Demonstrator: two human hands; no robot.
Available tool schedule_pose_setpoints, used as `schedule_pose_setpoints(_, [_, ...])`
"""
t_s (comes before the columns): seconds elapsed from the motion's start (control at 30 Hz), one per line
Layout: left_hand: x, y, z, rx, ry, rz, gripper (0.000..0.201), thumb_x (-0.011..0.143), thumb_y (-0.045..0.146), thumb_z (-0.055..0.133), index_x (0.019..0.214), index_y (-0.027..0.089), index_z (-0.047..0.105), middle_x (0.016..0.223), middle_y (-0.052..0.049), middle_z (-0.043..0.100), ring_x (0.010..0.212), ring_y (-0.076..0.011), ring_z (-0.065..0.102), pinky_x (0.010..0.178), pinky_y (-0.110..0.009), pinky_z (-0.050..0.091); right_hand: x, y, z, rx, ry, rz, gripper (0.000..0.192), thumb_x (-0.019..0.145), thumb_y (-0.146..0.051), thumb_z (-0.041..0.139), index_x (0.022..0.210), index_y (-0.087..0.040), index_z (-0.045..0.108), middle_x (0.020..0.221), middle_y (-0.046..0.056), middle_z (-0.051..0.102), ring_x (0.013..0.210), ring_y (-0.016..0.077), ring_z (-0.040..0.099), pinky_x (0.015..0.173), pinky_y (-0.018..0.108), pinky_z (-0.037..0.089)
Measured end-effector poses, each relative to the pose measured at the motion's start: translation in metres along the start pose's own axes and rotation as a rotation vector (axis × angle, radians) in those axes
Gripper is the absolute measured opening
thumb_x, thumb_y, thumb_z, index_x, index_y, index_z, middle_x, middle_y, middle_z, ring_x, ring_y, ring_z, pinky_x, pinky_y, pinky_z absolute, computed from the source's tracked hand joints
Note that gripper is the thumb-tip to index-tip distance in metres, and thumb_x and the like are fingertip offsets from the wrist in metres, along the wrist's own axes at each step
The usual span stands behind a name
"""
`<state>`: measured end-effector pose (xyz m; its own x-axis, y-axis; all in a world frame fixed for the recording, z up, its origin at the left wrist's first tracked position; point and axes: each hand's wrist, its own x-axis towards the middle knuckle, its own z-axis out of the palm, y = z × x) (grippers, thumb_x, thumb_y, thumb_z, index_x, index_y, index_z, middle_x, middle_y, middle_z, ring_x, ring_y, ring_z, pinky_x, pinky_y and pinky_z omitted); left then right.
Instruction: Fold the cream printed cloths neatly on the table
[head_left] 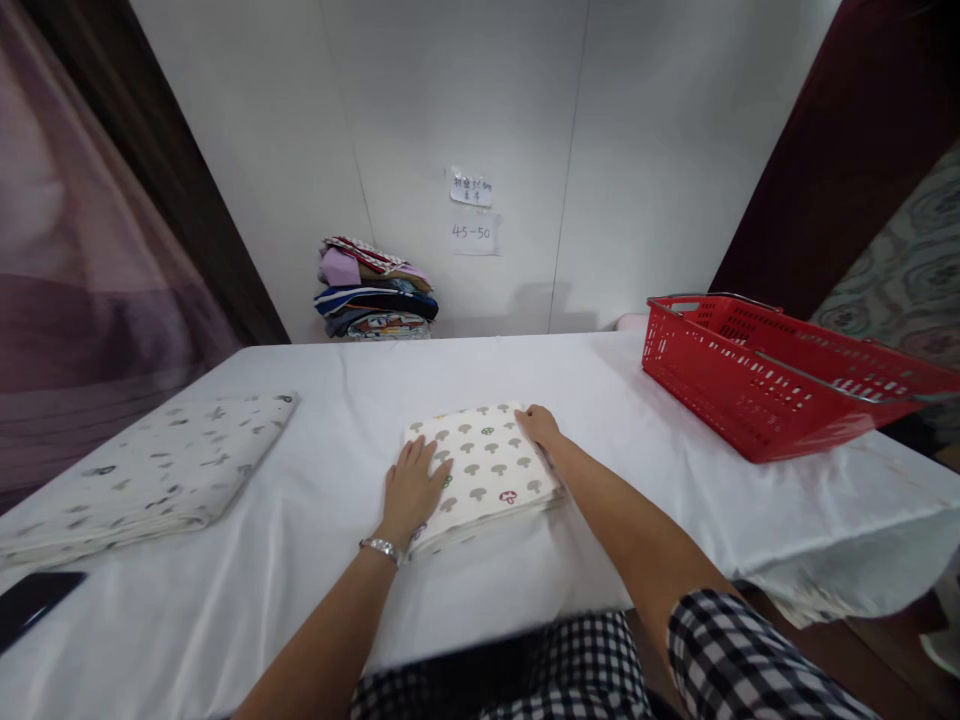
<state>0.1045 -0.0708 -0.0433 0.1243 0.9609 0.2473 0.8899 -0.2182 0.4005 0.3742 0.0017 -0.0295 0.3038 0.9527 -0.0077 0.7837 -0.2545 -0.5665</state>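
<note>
A folded white cloth with grey mushroom prints, plus a few green and red ones, lies in front of me on the white-covered table. My left hand rests at its left side, the fingers spread over the edge and a silver bracelet on the wrist. At the far right corner, my right hand has its fingers curled together on the cloth's edge. The underside of the cloth and the tips of the right fingers are partly hidden.
A larger folded cloth with grey prints lies at left, near a dark phone. A red basket stands at right. Folded fabrics are piled behind the table, by the wall with paper notes.
</note>
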Motion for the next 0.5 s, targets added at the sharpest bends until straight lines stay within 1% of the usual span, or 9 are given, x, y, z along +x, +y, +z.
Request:
schedule_pose_setpoints(0.1, [-0.002,0.002,0.000,0.013,-0.028,-0.023,0.054,0.088,0.053,0.035,0.132,0.025,0.048,0.150,-0.008,0.032,0.139,-0.0295,0.024,0.108,-0.053,0.029,0.009,-0.008,-0.002,-0.015,-0.025,0.022,0.036,0.086,-0.048,0.048,0.088,-0.016,0.065,0.093,0.013,0.068,0.087,0.0252,0.063,0.068,0.030,0.042])
schedule_pose_setpoints(0.2, [-0.004,0.003,-0.003,0.016,-0.048,-0.034,0.055,0.088,0.053,0.034,0.134,0.025,0.046,0.150,-0.008,0.031,0.140,-0.0289,0.023,0.109,-0.053,0.027,0.010,-0.015,0.004,-0.039,-0.020,0.046,0.036,0.089,-0.045,0.045,0.098,-0.015,0.062,0.100,0.015,0.067,0.092,0.0265,0.063,0.071,0.032,0.042])
schedule_pose_setpoints(0.27, [-0.001,0.004,-0.007,0.020,-0.052,-0.032,0.053,0.089,0.052,0.034,0.132,0.025,0.048,0.149,-0.009,0.034,0.138,-0.0295,0.026,0.108,-0.056,0.025,0.007,-0.018,0.010,-0.055,0.000,0.045,0.034,0.092,-0.042,0.041,0.104,-0.016,0.059,0.105,0.016,0.065,0.096,0.0260,0.062,0.074,0.032,0.042])
schedule_pose_setpoints(0.33, [0.008,0.007,-0.012,0.039,-0.031,-0.020,0.051,0.090,0.051,0.034,0.129,0.024,0.050,0.147,-0.010,0.037,0.137,-0.0299,0.028,0.109,-0.059,0.021,0.003,-0.019,0.015,-0.071,0.015,0.036,0.034,0.093,-0.041,0.038,0.107,-0.016,0.057,0.106,0.016,0.065,0.098,0.0252,0.061,0.076,0.032,0.042])
schedule_pose_setpoints(0.43, [0.026,0.012,-0.015,0.087,0.008,0.016,0.054,0.090,0.051,0.033,0.132,0.019,0.048,0.149,-0.012,0.033,0.140,-0.0293,0.022,0.111,-0.057,0.015,0.001,-0.018,0.016,-0.092,0.020,0.026,0.035,0.094,-0.041,0.036,0.108,-0.016,0.056,0.106,0.017,0.065,0.098,0.0256,0.061,0.076,0.033,0.043])
schedule_pose_setpoints(0.5, [0.037,0.014,-0.013,0.101,-0.022,0.025,0.057,0.090,0.051,0.033,0.135,0.018,0.043,0.151,-0.012,0.029,0.141,-0.0291,0.020,0.112,-0.056,0.014,0.001,-0.017,0.015,-0.102,0.022,0.026,0.036,0.095,-0.040,0.034,0.108,-0.015,0.056,0.106,0.018,0.064,0.098,0.0261,0.061,0.076,0.034,0.043])
